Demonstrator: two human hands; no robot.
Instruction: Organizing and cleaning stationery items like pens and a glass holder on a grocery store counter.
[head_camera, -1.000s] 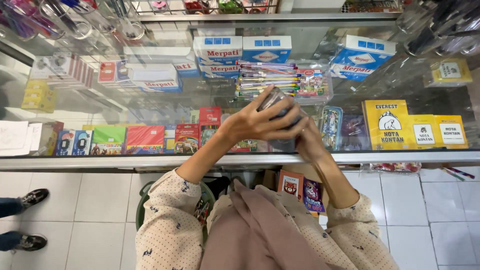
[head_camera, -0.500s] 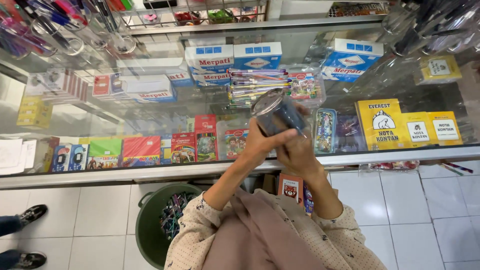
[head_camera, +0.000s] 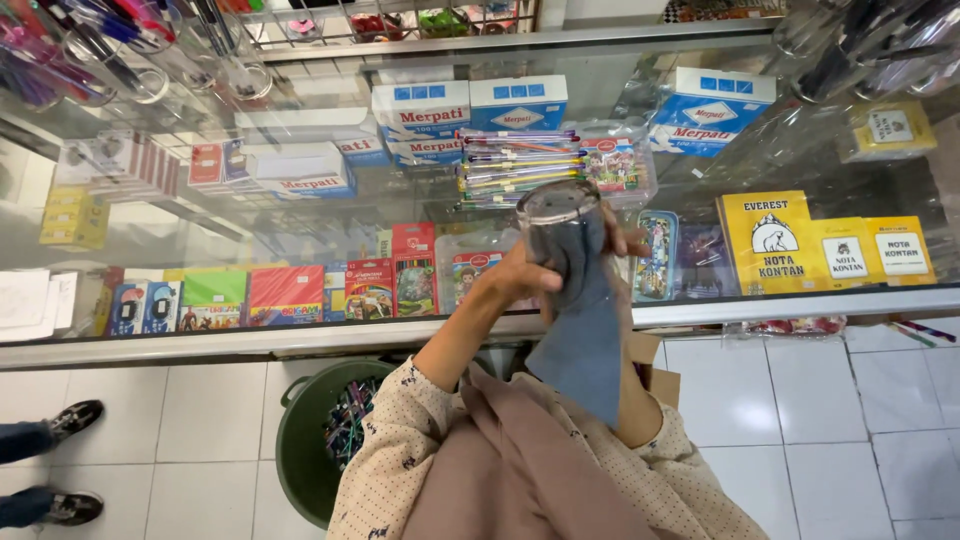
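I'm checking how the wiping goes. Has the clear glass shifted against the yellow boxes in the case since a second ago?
Yes. The clear glass has moved up and right, closer to the yellow boxes, with the left hand gripping it.

- Both sleeves (head_camera: 400, 450) are of a pale cream fabric scattered with small dark specks and a few little dark motifs.
- The sleeves are pushed up, ending below the elbows, and leave the forearms bare.
- A plain dusty-brown headscarf (head_camera: 520, 470) hangs down the front between the arms in soft folds, over the cream top.
- The left hand (head_camera: 515, 285) and right hand (head_camera: 625, 235) are bare; no rings, watch or gloves show.
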